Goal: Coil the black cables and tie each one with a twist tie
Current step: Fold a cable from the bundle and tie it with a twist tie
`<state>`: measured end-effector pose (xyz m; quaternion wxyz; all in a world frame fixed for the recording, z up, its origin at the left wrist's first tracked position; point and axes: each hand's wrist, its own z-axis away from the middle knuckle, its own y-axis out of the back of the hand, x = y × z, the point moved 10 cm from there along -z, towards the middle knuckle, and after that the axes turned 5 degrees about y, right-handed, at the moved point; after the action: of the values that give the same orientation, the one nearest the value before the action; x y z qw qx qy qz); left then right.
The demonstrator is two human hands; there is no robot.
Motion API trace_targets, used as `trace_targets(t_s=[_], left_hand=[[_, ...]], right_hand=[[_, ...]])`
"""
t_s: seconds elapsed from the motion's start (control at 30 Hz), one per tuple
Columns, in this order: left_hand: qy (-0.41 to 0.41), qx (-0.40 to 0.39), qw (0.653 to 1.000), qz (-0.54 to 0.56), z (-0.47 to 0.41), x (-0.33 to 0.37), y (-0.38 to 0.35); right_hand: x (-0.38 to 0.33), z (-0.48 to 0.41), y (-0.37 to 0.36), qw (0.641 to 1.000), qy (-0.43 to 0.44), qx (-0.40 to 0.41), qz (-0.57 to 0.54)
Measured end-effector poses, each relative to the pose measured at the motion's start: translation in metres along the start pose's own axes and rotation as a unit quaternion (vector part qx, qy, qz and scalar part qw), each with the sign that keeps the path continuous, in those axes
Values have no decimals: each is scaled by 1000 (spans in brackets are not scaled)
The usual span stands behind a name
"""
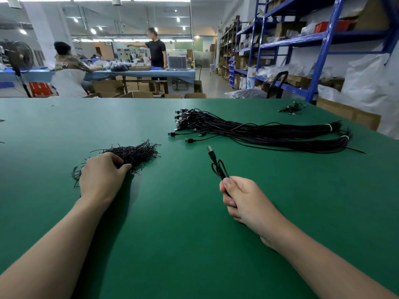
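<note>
left hand [101, 173] pinches twist ties [136, 154] | right hand [244, 199] holds cable [219, 167] | bundle [259, 132] beyond

My left hand [101, 171] and right hand [244, 199] are bare, with bare forearms [64, 244] running to the lower edge. The nails on my right fingers [230, 200] look short and plain.

- The desk [194, 244] is seen in plain dark green.
- The pile of twist ties [138, 153] on the desk is black.
- The coiled cable [219, 168] over the desk is black, its plug silvery.
- The cable bundle [269, 133] on the desk is black, bound by white bands [329, 126].
- Beyond the desk, the shelving [323, 43] is painted blue and a crate [321, 26] red.
</note>
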<state>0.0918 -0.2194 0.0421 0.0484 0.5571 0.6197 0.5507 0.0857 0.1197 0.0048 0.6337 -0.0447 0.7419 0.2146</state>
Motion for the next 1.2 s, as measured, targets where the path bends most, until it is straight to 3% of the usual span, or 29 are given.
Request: trace_targets(t_s=[0.5,0.67,0.73,0.87,1.07,1.2], left_hand=[[-71,107,992,5,13,29,25],[-146,153,969,128,25,51,45],[-153,121,952,235,37,67,45],[-171,-21,911,375,78,120,17],[-160,-142,875,435,123,148,-15],[-228,-126,879,400,140,153,-8]], right_hand=[[-2,1,-1,1000,0,-1,-17],[-5,1,0,1000,4,3,-24],[-6,1,0,999,8,5,-37],[-7,1,1,995,11,20,-94],[-5,-2,2,970,1,23,-241],[2,-4,5,954,-17,43,-296]])
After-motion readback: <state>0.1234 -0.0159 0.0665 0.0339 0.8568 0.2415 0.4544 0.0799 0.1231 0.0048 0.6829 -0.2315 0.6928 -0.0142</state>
